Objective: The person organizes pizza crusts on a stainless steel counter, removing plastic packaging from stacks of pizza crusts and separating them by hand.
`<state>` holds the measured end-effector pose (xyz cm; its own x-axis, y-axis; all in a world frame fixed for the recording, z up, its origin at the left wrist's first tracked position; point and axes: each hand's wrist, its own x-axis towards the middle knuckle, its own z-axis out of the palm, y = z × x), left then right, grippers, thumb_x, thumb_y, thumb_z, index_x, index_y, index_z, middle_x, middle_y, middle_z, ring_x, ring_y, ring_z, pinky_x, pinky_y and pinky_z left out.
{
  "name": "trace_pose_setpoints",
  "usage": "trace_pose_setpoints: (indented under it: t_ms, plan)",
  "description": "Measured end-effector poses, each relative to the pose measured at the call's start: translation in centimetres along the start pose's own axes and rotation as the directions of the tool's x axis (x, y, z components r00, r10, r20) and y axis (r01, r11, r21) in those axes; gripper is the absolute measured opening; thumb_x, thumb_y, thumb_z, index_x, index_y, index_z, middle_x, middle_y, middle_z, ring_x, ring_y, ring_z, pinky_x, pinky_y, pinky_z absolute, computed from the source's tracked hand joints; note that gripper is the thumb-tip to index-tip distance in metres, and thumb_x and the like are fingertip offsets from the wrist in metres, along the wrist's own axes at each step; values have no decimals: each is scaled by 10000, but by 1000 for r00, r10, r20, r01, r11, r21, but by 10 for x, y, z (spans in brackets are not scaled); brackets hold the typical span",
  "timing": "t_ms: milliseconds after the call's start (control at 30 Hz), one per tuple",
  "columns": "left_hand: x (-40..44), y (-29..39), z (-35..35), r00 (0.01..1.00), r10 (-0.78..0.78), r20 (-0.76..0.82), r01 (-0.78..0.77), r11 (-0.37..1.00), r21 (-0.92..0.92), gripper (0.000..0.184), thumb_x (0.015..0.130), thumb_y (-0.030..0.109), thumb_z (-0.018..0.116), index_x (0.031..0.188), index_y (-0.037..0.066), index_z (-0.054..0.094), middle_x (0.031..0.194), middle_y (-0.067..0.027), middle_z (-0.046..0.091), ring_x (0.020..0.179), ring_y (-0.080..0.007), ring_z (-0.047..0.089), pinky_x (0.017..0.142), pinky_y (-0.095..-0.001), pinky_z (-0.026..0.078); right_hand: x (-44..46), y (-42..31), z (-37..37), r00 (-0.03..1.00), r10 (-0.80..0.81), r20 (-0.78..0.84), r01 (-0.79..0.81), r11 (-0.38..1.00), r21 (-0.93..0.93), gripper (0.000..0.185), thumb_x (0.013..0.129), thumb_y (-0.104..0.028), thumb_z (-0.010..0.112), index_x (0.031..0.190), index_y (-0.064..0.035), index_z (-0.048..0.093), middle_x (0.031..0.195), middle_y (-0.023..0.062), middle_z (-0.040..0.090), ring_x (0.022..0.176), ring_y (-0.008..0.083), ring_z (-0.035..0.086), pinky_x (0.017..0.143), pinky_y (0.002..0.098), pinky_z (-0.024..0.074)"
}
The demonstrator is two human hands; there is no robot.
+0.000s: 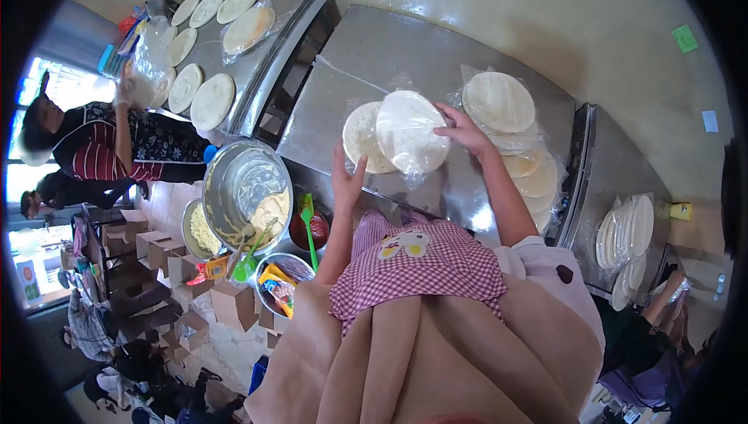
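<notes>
Two pale round pizza bases in clear plastic lie partly overlapping on the steel counter in front of me. My right hand (467, 132) grips the right edge of the upper pizza base (411, 132), thumb and fingers on its plastic. The lower pizza base (361, 140) shows at the left, partly covered by the upper one. My left hand (348, 179) is open, thumb apart from the fingers, beside the lower base's left edge. Whether it touches that base I cannot tell.
Bagged bases (499, 102) are piled right on the counter (327, 105), and more (627, 229) beyond. At left stand a large mixing bowl (222, 182), a bowl of yellow shreds (195, 225) and a red sauce bowl with a green spatula (309, 229). A co-worker (117, 140) stands far left.
</notes>
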<state>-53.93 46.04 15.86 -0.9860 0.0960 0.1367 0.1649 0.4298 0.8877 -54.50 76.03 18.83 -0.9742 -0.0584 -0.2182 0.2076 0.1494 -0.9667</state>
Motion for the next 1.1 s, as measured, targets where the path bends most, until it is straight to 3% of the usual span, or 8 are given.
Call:
trace_pose_setpoints:
  t_ms: [133,233,333,433,667,767,867,1100]
  plan:
    - [20,44,-15,969,236,-79,-224,966,130,711,786,257,688,1336,-10,326,1261,-154,486,1147,-204,470,964,-336,366,-12,-47,-5,949,-46,313,20,996,85,681,727,-75,690,1330,-43,375,1278,69,476,1161,163,446,994,283,329]
    - [27,36,-15,915,-69,398,301,774,-557,587,789,265,690,1251,-6,450,1124,-114,584,991,-155,564,861,-294,440,-16,-70,8,917,-141,372,110,989,103,620,740,-84,683,1300,-54,416,1239,64,506,1134,159,467,979,287,346]
    - [21,7,-9,836,-259,483,490,748,-447,426,803,270,681,1114,3,565,961,-63,644,813,-98,601,729,-241,477,-21,-75,10,950,-125,286,163,980,-114,515,744,-119,687,1221,-72,499,1144,72,565,1063,169,517,907,294,403]
    - [8,16,-6,922,-207,326,369,721,-587,325,834,277,646,1015,8,616,893,-51,656,750,-83,603,671,-221,478,-21,-67,10,979,-140,150,173,955,-239,382,743,-159,695,1097,-73,582,1007,72,619,950,165,569,834,291,451]
    - [6,19,-12,900,-291,325,436,607,-664,316,882,276,581,1026,-2,619,889,-39,649,748,-78,587,677,-224,471,-28,-84,25,962,-255,-101,182,869,-459,192,742,-193,700,865,-52,656,799,42,634,740,116,581,702,266,474]
    - [8,18,-15,899,-295,325,437,549,-713,327,890,286,565,1034,-5,609,905,-50,649,754,-89,595,684,-231,477,-21,-83,25,955,-293,-40,259,893,-367,180,759,-174,684,884,-50,643,777,25,620,723,100,566,683,267,466]
    - [10,7,-19,892,-315,325,446,494,-746,324,894,285,557,1032,-5,602,921,-61,647,768,-101,601,689,-237,481,-15,-92,22,969,-244,38,245,968,-44,172,766,-135,675,906,-46,628,778,12,615,727,77,556,690,251,465]
    - [20,16,-25,913,-302,273,393,477,-786,312,906,279,536,1026,-3,597,947,-75,642,809,-113,600,719,-244,476,1,-88,29,939,-308,-155,301,951,-66,165,797,-70,632,957,-33,616,822,7,617,753,65,556,709,220,461]
